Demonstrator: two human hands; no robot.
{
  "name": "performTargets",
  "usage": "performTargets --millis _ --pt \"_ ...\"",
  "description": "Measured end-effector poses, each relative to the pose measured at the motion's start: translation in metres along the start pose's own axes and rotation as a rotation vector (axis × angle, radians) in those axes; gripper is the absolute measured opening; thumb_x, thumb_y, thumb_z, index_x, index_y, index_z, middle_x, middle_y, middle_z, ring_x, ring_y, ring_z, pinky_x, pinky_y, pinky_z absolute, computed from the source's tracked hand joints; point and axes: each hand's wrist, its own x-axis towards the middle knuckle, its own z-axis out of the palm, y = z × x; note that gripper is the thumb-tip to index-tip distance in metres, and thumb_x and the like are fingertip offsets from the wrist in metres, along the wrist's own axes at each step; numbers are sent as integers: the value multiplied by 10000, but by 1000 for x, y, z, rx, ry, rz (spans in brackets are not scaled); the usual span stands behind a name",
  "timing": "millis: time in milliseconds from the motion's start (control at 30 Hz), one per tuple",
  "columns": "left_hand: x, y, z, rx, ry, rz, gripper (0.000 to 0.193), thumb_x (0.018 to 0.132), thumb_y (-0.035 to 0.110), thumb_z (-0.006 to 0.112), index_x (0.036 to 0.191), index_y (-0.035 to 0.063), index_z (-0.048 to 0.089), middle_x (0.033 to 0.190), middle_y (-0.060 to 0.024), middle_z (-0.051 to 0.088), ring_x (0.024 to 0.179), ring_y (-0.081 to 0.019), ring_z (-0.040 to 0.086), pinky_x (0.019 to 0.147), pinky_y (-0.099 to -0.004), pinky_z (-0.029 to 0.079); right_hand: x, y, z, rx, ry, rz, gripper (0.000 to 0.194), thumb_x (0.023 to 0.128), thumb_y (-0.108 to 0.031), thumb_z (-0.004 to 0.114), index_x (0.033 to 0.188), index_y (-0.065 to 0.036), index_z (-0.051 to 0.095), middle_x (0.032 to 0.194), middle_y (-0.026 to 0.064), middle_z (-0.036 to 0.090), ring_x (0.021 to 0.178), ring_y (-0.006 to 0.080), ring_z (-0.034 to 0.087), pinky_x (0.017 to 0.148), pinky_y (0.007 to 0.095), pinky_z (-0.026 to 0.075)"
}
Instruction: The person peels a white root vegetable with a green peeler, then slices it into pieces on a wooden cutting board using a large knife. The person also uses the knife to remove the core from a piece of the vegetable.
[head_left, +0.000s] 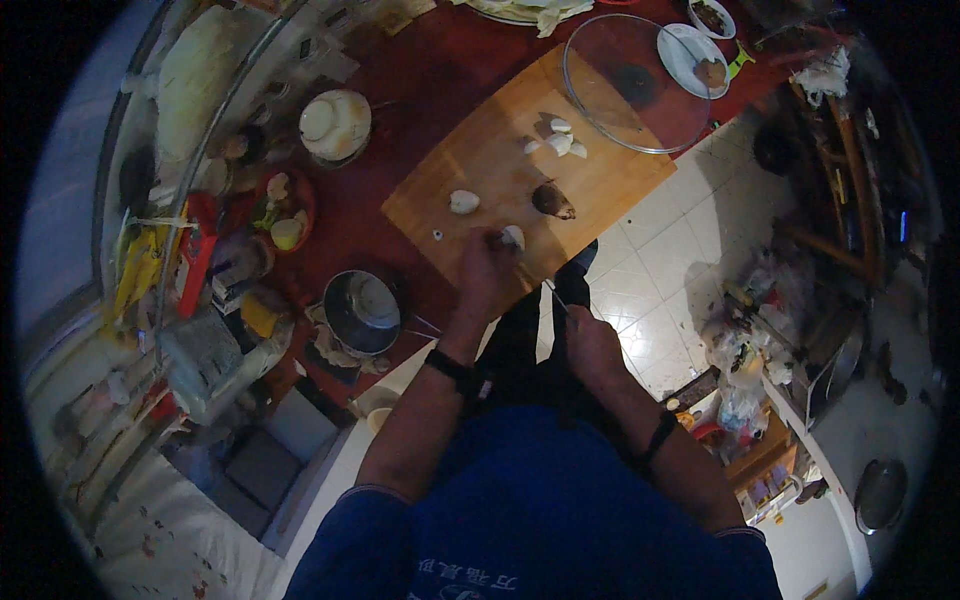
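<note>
My left hand (484, 266) is at the near edge of a wooden cutting board (435, 157), its fingers on a white piece of food (513, 238). In my right hand (596, 346) is a knife (556, 294), its thin blade pointing up and left beside the board's near edge. A rounded white piece (464, 201) lies beyond my left hand, with a small white bit (438, 235) nearer. Farther right on the board rests a dark brown lump (552, 200), too dim to name. Several cut white pieces (559, 142) are grouped beyond it.
A clear glass lid (651, 150) with a metal rim overlaps the board's far corner. Beyond it is a white plate (679, 49). On the red table stand a metal pot (362, 312), a white bowl (335, 125) and a red bowl (304, 191) of food. Cluttered bags (742, 375) lie right.
</note>
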Motion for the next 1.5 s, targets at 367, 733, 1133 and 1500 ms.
performTargets --millis 367,733,1133,1500 --pt "-1 -7 10 61 12 14 350 935 163 735 1225 23 597 1122 -185 736 1077 -332 720 942 -441 562 34 -7 12 -20 -20 5 236 1029 -189 528 1111 -36 689 891 269 717 876 469 712 792 584 563" --pt "3 -26 28 -101 87 89 424 974 130 671 1340 -4 503 1209 -244 663 1116 -401 667 971 -461 529 -3 14 -30 174 80 -65 279 1039 -230 600 1223 -46 704 861 244 728 817 433 726 717 483 573" --pt "4 1 21 0 101 77 429 909 120 723 1294 28 557 1167 -188 651 1105 -371 648 952 -466 521 0 50 -29 133 96 -92 213 1029 -189 606 1135 -45 721 834 239 722 756 418 721 672 479 577" --pt "21 23 32 477 235 525 427 812 160 793 1199 69 637 1124 -133 651 1107 -367 598 973 -486 473 -1 65 -30 133 165 -156 211 1040 -198 602 1130 -60 734 787 223 714 701 405 716 630 480 570"
